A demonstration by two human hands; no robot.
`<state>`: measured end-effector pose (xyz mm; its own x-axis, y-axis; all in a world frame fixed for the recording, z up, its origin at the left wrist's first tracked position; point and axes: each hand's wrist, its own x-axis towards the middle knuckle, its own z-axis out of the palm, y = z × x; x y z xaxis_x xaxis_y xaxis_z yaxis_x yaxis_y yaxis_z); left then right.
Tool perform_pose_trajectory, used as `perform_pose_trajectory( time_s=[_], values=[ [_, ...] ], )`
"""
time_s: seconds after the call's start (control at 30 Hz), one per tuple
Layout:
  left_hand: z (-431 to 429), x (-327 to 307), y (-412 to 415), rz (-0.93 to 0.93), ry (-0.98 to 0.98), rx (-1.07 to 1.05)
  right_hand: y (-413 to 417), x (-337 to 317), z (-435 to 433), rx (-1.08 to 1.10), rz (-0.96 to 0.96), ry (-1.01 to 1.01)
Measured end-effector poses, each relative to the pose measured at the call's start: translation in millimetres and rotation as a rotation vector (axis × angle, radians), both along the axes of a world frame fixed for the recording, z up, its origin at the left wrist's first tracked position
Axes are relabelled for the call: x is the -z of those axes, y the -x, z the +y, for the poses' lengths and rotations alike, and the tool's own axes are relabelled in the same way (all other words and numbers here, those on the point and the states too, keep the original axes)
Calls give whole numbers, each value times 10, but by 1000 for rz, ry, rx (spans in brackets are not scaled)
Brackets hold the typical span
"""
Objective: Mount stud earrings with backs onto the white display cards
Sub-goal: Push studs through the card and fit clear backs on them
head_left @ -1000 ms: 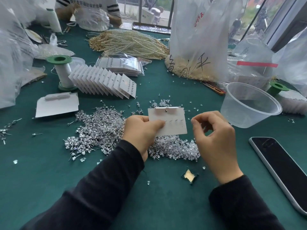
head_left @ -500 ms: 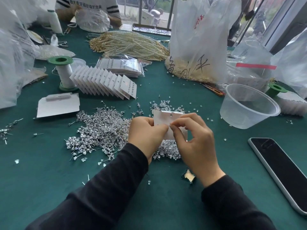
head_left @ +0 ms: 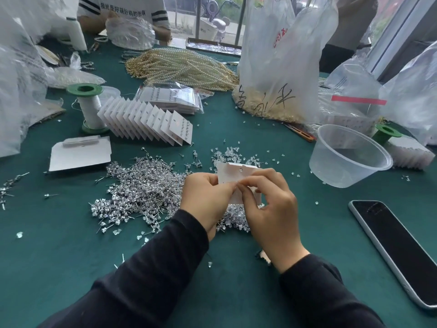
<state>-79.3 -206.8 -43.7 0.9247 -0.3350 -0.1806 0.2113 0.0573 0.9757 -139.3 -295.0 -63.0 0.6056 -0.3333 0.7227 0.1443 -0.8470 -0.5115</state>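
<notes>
White card (head_left: 230, 172), pinched in the grip of both the left hand (head_left: 205, 197) and right hand (head_left: 272, 209), hangs just above the stud heap (head_left: 142, 192).

Right hand (head_left: 272, 209), a second earlier held clear to the right of the white display card (head_left: 230, 172), now lies across the card's front, thumb and forefinger pinching at the card next to the left hand (head_left: 205, 198) thumb. The card face, earlier fully exposed, now shows only along its upper edge and in small gaps between the fingers
</notes>
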Motion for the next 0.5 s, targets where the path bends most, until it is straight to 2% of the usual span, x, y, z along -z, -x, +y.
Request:
perform_pose_trajectory(
  time_s=[0.1, 0.3, 0.5],
  values=[
    [12, -7, 0, 39, 3, 8, 9, -3, -5, -4, -14, -10],
    [28, -33, -8, 239, 93, 31, -4, -1, -12, -22, 11, -37],
    [12, -26, 14, 111, -6, 1, 11, -7, 2, -16, 59, -49]
  ],
)
